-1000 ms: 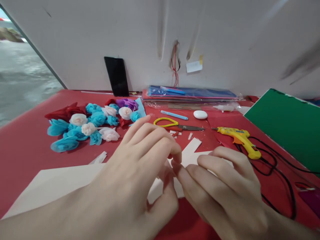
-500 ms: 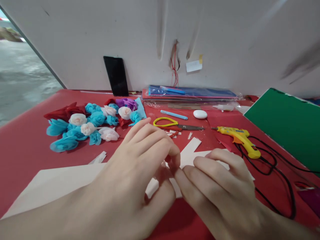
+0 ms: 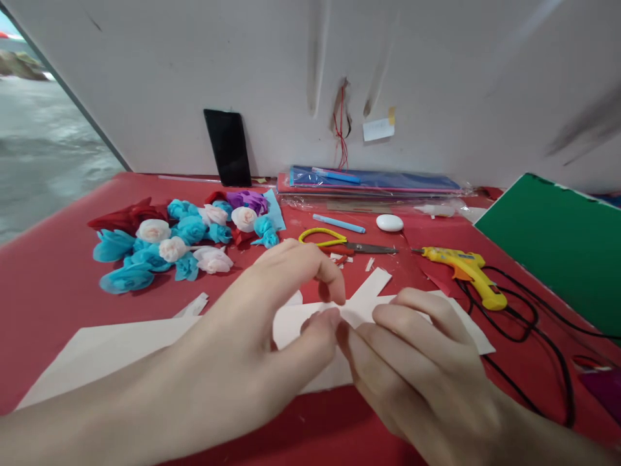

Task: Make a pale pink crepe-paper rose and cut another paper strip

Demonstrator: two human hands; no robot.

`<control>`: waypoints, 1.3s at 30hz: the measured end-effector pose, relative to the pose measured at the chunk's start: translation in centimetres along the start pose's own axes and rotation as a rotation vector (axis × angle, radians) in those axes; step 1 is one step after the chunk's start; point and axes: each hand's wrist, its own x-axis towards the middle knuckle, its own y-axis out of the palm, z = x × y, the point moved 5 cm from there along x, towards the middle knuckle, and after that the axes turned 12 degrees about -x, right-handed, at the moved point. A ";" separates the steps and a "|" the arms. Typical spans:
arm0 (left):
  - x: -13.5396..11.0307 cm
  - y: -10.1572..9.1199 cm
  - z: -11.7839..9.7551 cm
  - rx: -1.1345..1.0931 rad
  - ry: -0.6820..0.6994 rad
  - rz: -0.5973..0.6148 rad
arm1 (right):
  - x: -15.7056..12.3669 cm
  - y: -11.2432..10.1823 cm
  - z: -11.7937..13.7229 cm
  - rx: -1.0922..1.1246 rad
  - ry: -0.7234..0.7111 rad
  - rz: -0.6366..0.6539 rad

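While close together, both hands (image 3: 252, 333) (image 3: 422, 356) over paper (image 3: 291, 323), scissors (image 3: 352, 248) beyond its edge

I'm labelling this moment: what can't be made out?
In the head view:
Anything the left hand or right hand holds: hidden by the hands.
Part of the white paper: behind the left hand.
Right end of the green board: cut off by the edge.
Any writing on the wall note: too small.

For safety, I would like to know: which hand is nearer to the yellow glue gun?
Right. The right hand is on the near side of the yellow glue gun, slightly to its left; the left hand is farther away to the left.
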 end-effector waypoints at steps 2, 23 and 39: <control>0.2 -0.4 0.2 -0.007 -0.017 0.012 | 0.0 -0.1 -0.2 0.017 0.019 -0.024; 1.0 0.1 1.6 -0.256 -0.122 0.167 | 0.7 1.0 -2.5 0.469 0.461 0.203; 1.1 -0.7 1.0 -0.273 -0.008 0.021 | 1.1 1.2 -3.5 0.570 0.578 0.188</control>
